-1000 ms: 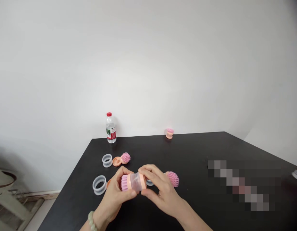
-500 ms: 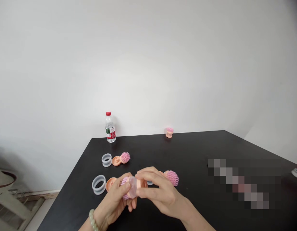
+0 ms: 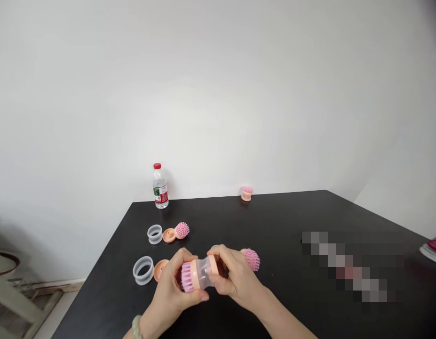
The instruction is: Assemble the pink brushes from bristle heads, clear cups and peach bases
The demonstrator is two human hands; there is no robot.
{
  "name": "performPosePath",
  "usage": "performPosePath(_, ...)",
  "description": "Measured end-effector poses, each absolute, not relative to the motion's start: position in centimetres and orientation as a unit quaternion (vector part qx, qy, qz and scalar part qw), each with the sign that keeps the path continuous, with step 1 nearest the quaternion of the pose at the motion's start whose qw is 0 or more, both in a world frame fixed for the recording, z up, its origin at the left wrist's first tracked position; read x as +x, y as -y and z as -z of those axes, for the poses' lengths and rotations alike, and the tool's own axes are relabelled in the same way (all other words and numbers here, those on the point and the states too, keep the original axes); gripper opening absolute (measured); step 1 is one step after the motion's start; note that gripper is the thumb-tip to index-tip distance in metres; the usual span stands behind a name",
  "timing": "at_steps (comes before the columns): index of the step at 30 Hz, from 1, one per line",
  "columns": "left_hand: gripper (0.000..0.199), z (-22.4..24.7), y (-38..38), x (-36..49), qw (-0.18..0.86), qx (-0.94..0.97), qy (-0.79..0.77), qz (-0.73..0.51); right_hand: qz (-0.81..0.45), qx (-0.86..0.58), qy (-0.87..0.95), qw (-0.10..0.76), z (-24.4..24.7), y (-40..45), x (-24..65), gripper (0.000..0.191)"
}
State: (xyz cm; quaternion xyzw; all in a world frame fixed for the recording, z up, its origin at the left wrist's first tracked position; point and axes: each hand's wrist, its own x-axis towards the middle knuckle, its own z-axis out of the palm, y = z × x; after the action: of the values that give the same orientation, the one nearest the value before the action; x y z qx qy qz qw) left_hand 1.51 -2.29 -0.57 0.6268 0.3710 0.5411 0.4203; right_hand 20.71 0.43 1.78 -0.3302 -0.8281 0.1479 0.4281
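Observation:
My left hand [image 3: 171,287] and my right hand [image 3: 235,278] both grip a pink-and-peach bristled brush [image 3: 198,274] with a clear plastic cylinder body. Its pink bristles point left, held in my left hand, and my right fingers wrap the clear body and peach collar. Just beyond my right hand lies a pink bristled brush head [image 3: 252,259]. Left of my left hand are a peach lid [image 3: 160,269] and a clear plastic ring [image 3: 143,270]. Farther back, another clear ring [image 3: 154,234] sits beside a peach-backed pink brush head [image 3: 177,231].
All this is on a black table [image 3: 291,221], with a blurred patch on its right part. A water bottle [image 3: 160,186] with a red cap and a small assembled pink brush [image 3: 246,193] stand at the far edge. A pale chair [image 3: 13,294] is at lower left.
The brush has turned in my hands from a tilted pose to nearly level, its bristles now showing at the left. The view has shifted slightly.

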Motion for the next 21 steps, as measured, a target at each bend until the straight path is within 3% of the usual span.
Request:
performPosePath(7, 0.047, 0.5, 2.5, 1.5, 0.368, 0.650, -0.385, -0.542, -0.273, -0.327, 0.806, 0.411, -1.7, -0.6, 20.8, 0.048)
performPosePath(12, 0.039, -0.3, 2.5, 1.7, 0.337, 0.652, -0.421, -0.533, -0.289, -0.343, 0.796, 0.406, -1.6, -0.7, 20.4, 0.025)
performPosePath(15, 0.043, -0.6, 2.4, 1.7, 0.370, 0.620, -0.430, -0.542, -0.287, -0.343, 0.798, 0.405, -1.6, -0.7, 20.3, 0.019)
performPosePath(21, 0.049, -0.9, 2.4, 1.7, 0.488, 0.543, -0.376, -0.570, -0.279, -0.332, 0.798, 0.419, -1.8, -0.4, 20.4, 0.032)
